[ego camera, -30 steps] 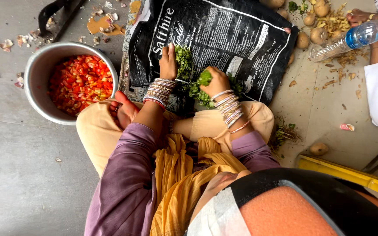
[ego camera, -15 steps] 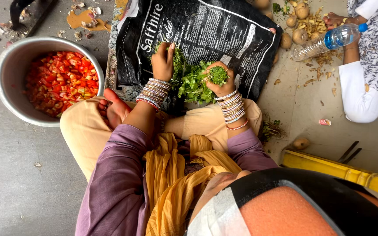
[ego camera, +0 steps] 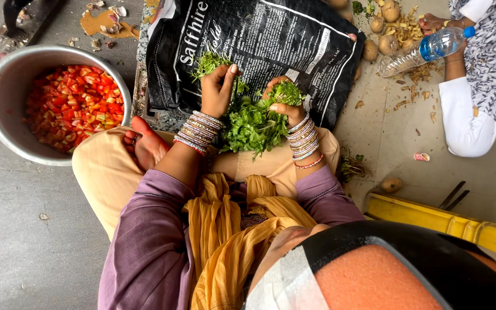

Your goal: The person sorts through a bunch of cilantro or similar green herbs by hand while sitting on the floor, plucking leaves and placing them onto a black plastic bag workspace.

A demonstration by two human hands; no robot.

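A loose bunch of leafy green herbs (ego camera: 255, 121), frilly and soft-stemmed, lies on the near edge of a glossy black plastic sack (ego camera: 271, 40) spread flat on the floor, just in front of the person's folded knees. The right hand (ego camera: 285, 106) is curled around the tuft at the bunch's two o'clock end, fingers pinching the cut leaves together, while the left hand (ego camera: 218, 89) rests at about ten o'clock of the bunch, fingers pressed down side by side on a smaller scatter of chopped greens; whether it grips anything underneath cannot be told. Both wrists carry thick stacks of thin metallic bangles (ego camera: 197, 131). At nine o'clock from the herbs stands a round, dull steel bowl (ego camera: 1, 132) filled with small red and orange cubes of diced tomato (ego camera: 69, 108). Beyond the sack, at one to two o'clock, knobbly brown potatoes (ego camera: 389, 42) lie among curled tan peelings, beside a clear ribbed plastic bottle (ego camera: 417, 51) with a blue band, next to another person in white trousers (ego camera: 466, 123). At four o'clock a lone potato (ego camera: 391, 185) sits near a yellow plastic crate rim (ego camera: 431, 217) on the smooth grey concrete floor (ego camera: 35, 252).
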